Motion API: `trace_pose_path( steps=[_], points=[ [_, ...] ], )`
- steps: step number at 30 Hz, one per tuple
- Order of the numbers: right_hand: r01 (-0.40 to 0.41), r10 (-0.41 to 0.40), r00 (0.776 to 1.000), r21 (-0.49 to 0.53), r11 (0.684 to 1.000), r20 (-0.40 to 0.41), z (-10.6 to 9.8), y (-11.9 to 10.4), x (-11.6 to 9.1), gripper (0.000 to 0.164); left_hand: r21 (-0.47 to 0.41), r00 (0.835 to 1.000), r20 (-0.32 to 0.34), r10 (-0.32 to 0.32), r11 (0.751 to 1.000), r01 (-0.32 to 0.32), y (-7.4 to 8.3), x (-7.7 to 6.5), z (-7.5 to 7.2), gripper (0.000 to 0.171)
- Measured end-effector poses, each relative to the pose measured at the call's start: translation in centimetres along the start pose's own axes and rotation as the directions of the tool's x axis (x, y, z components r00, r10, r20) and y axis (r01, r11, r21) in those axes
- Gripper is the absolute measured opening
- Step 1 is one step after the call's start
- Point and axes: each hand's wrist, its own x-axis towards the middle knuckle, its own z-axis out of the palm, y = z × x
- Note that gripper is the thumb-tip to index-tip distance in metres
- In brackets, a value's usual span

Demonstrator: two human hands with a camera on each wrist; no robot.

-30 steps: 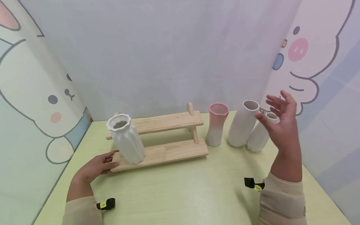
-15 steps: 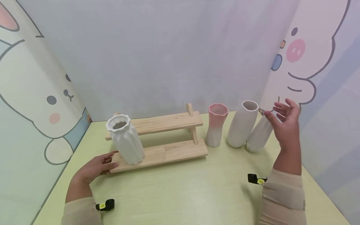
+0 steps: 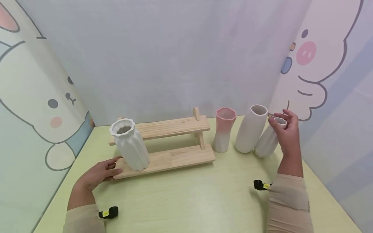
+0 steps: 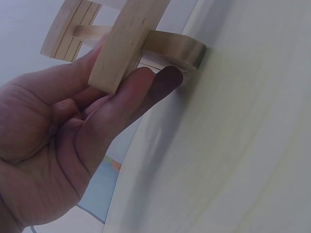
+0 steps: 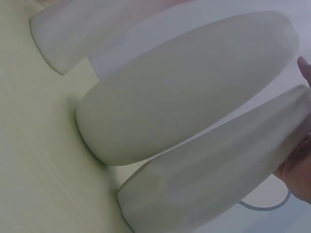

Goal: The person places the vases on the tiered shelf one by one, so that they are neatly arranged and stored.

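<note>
Pale two-tier wooden shelf [image 3: 186, 157] upright, well left of a slim, ribbed white vase [image 3: 267, 141], also upright

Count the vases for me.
4: a frilly white vase near the left of the wooden shelf, on its lower board; then, right of the shelf, a pink-topped vase, a smooth white vase, and a ridged white vase by the right hand.

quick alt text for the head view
A person's left hand holds the left end of a two-tier wooden stand bearing a wavy-rimmed white vase; their right hand is at the top of a slim white vase, contact unclear. Between the stand and that vase are a pink-topped vase and a plain white vase.
</note>
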Motion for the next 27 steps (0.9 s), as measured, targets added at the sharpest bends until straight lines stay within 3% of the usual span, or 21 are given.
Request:
trace_pose_path(
  steps=[4, 11, 17, 27],
  points=[
    [0.000, 0.001, 0.999, 0.023, 1.000, -0.033, 0.5, 0.8, 0.1, 0.059, 0.006, 1.000, -0.002, -0.001, 1.000, 0.001, 0.0, -0.1, -0.1, 0.084],
    [0.004, 0.005, 0.992, 0.067, 0.998, -0.128, 0.8, 1.8, 0.1, 0.030, 0.018, 1.000, 0.003, 0.004, 1.000, -0.004, 0.3, -0.1, 0.1, 0.084],
    [0.013, -0.012, 0.981, 0.004, 1.000, -0.195, 1.2, 2.1, 0.0, 0.024, 0.010, 1.000, 0.002, 0.006, 1.000, -0.006, 0.5, 0.0, 0.2, 0.084],
    [0.031, -0.037, 0.977, -0.035, 0.999, -0.209, 1.4, 2.2, 0.1, 0.021, 0.020, 1.000, -0.009, -0.007, 1.000, 0.007, 0.1, 0.1, 0.2, 0.085]
  ],
)
